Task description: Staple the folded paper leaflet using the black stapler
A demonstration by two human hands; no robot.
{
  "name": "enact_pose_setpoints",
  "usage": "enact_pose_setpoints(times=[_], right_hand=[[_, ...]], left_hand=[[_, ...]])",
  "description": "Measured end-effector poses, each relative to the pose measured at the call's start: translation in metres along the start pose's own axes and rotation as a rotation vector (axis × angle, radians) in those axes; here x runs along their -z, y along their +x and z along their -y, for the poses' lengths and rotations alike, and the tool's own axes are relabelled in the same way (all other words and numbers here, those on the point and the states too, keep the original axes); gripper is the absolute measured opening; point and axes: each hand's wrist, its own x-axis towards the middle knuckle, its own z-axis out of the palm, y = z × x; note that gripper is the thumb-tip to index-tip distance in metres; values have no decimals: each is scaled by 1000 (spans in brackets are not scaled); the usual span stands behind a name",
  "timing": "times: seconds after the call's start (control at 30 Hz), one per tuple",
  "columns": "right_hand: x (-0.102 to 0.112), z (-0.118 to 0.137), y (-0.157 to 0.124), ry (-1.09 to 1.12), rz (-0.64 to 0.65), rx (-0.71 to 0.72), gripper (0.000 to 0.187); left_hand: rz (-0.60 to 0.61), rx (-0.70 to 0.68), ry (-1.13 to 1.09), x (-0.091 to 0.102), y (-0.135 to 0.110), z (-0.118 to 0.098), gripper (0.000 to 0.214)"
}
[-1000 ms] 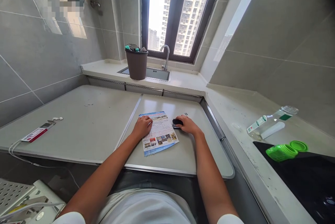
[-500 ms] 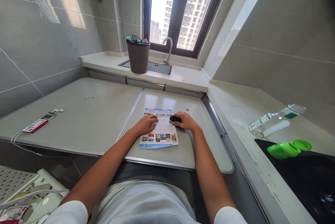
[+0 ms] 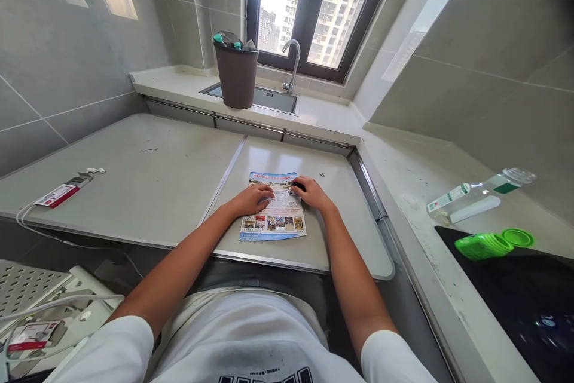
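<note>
A colourful printed leaflet (image 3: 287,211), seemingly a stack of sheets with a ragged near-left edge, lies flat in front of me. My left hand (image 3: 252,199) rests on its left side, fingers stretched over the paper. At the upper right edge of the leaflet, my right hand (image 3: 314,193) is wrapped round a small black stapler (image 3: 298,186). The stapler's metal lower part points left over the paper, and the fingers cover much of its body. Two thin dark strips, like staple rows (image 3: 321,174), lie beyond the right hand.
The pale folding table (image 3: 179,180) has a metal seam. On its left lie a red-and-white box (image 3: 58,195) and a cable. A brown bin (image 3: 237,78) stands at the sink (image 3: 275,99). A clear bottle (image 3: 479,195) and green container (image 3: 484,247) lie on the right counter.
My view has tilted down slightly. The right hand and stapler have shifted slightly left over the leaflet's edge, the fingers covering more of the stapler. My left hand stays on the paper.
</note>
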Motion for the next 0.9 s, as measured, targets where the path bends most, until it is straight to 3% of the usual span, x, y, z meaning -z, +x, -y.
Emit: enact_pose_setpoints(times=[0.13, 0.33, 0.67, 0.9], right_hand=[[-1, 11, -1, -95, 18, -132, 33], [-6, 27, 1, -241, 76, -247, 62], [-17, 34, 7, -370, 100, -286, 53], [-30, 38, 7, -534, 156, -212, 47]], left_hand=[[14, -19, -10, 1, -1, 0, 30], [39, -20, -42, 7, -2, -2, 31], [30, -8, -48, 5, -2, -2, 30], [35, 3, -43, 5, -2, -3, 30]])
